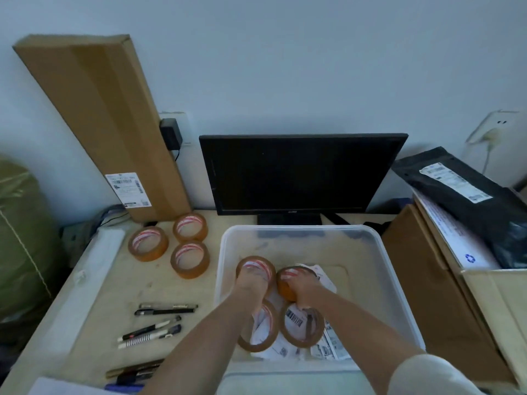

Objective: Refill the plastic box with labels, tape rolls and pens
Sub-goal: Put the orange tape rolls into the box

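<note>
Left hand (252,283) is reached into the box (299,228). Its fingers (258,272) are laid close together over the far-left roll (255,258), tips at the core hole. They are blurred, so whether they are hooked in cannot be told. Right hand (303,290) is curled over the far-right roll (285,290), fingers clamped on its top rim, thumb not made out. This roll is tipped up, with its orange side shown. 2 more rolls are laid flat in the box nearer the camera: near-left roll (256,347), partly covered by the left forearm, and near-right roll (302,344). All 4 are seated on crumpled labels (330,347) spread over the box floor. Barcodes are seen, but the print is too small to read. The box is clear plastic, lidless, set on the table (159,283) in front of the monitor (302,175). Its near wall is crossed by both forearms. Left of the box, 3 rolls are laid flat on the table: left table roll (148,257), back table roll (204,229) and front table roll (190,273), the last 2 touching or nearly so. Pens (165,311) are laid in a loose row nearer the camera. More pens (134,373) are blurred at the bottom edge, so their count cannot be told. A long carton (102,124) is leaned on the wall. A black mailer (470,195) is piled on cartons (427,280) at the right, cut off by the frame.
</note>
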Demonstrator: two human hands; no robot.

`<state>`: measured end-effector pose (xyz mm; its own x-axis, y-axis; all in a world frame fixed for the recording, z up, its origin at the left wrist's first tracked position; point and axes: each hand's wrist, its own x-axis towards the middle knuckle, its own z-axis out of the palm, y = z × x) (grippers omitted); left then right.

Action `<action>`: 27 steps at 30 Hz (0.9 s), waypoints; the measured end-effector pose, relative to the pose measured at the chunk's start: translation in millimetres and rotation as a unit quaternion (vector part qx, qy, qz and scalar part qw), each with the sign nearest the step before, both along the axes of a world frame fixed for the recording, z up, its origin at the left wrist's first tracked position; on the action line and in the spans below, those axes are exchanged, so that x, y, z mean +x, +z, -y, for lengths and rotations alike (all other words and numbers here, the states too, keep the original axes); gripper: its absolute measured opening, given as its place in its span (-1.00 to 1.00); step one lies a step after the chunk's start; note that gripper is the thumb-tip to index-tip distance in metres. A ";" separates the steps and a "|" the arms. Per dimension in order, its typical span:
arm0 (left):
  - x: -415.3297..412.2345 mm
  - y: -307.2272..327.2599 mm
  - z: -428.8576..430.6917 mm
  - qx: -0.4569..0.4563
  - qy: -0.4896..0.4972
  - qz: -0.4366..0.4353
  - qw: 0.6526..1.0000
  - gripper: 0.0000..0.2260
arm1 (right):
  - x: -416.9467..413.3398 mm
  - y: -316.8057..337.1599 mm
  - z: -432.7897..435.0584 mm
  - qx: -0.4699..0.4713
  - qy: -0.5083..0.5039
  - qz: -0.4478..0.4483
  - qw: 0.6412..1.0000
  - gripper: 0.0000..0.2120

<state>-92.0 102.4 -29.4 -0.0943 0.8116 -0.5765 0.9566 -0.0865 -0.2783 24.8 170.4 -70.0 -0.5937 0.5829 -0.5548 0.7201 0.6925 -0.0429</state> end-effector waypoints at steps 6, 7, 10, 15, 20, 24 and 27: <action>-1.0 -55.4 -7.1 -0.097 -0.005 -0.008 0.995 -0.44 | -3.4 -13.9 -0.5 -0.042 -0.035 0.000 0.999 -0.50; 0.2 -60.4 -6.7 -0.101 0.005 -0.005 0.995 -0.44 | -0.7 -15.1 -3.3 -0.054 -0.022 -0.015 0.998 -0.50; -1.3 -67.3 -7.9 -0.084 0.023 0.010 0.996 -0.46 | 5.1 -13.7 -13.7 -0.112 -0.014 -0.013 0.994 -0.55; -8.3 -69.7 -1.5 -0.077 0.017 0.044 0.996 -0.53 | 10.8 -16.2 -11.0 -0.084 0.000 -0.005 0.996 -0.66; -4.6 -71.5 2.8 -0.080 0.026 0.056 0.995 -0.55 | 8.5 -21.3 -4.2 -0.069 -0.013 0.000 0.998 -0.64; -5.8 -64.4 8.2 -0.068 0.070 0.086 0.991 -0.56 | 12.7 -37.5 6.7 -0.061 -0.010 0.009 0.998 -0.59; -8.0 -54.8 8.6 -0.099 0.111 0.092 0.985 -0.60 | 10.6 -50.2 14.7 -0.012 -0.012 0.022 1.000 -0.54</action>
